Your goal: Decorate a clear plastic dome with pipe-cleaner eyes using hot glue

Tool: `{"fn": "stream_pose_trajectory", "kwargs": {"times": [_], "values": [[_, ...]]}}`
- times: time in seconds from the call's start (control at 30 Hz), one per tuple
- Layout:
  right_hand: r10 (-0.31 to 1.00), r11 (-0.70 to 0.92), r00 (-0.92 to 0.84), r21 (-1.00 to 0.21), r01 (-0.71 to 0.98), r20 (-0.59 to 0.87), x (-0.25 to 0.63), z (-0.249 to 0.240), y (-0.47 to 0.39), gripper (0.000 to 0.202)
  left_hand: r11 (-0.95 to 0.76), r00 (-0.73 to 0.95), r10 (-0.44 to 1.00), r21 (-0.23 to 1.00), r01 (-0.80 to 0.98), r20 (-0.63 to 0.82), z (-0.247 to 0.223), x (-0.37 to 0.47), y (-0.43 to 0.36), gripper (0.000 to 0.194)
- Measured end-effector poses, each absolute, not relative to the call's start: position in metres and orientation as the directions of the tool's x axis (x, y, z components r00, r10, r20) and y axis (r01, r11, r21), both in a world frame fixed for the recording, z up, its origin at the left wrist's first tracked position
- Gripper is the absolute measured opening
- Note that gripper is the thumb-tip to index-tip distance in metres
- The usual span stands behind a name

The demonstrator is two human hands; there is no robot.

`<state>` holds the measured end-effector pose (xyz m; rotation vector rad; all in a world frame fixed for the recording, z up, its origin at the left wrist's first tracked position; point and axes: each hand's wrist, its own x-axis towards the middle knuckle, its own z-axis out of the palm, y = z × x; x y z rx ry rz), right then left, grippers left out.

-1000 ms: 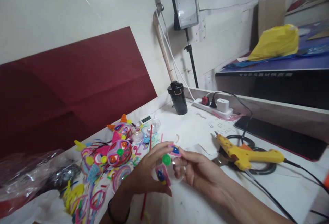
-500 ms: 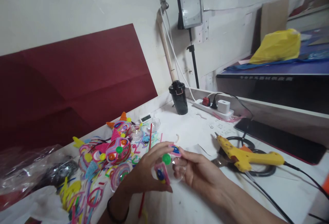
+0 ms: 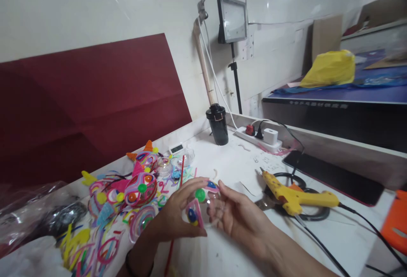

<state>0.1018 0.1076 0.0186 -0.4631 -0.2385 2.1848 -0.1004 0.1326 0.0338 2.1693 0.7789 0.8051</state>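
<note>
Between my two hands is a clear round plastic ball (image 3: 205, 209) with pink-edged blue and yellow eye shapes and a green dot on it. My left hand (image 3: 171, 215) wraps round its left side, thumb below and fingers over the top. My right hand (image 3: 240, 213) holds the right side, with its fingertips showing through the clear plastic. Decorated balls (image 3: 140, 190) with pink, orange and green parts lie left of my hands. A red stick (image 3: 169, 256) passes behind my left hand.
A yellow glue gun (image 3: 299, 196) lies right of my hands over black-handled scissors (image 3: 318, 213). Behind are a black phone (image 3: 333, 179), a power strip (image 3: 260, 139) and a dark cup (image 3: 218, 128). Colourful strips (image 3: 76, 243) and plastic bags (image 3: 32, 213) lie at the left.
The whole view has shifted a little, so the table items and both hands appear slightly further left. My hold on the ball looks the same.
</note>
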Motion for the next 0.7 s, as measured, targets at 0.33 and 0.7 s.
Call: {"fn": "stream_pose_trajectory", "kwargs": {"times": [0.33,0.7], "values": [[0.791,-0.609,-0.536,-0.459,-0.647,-0.295,0.105,0.021,0.108,0.043,-0.261,0.551,0.809,0.965,0.024,0.205,0.027,-0.096,0.130,0.090],[0.904,0.395,0.122,-0.909,0.131,0.411,0.113,0.003,0.100,0.025,-0.136,0.569,0.807,0.988,-0.079,0.157,0.014,-0.094,0.137,0.096]]}}
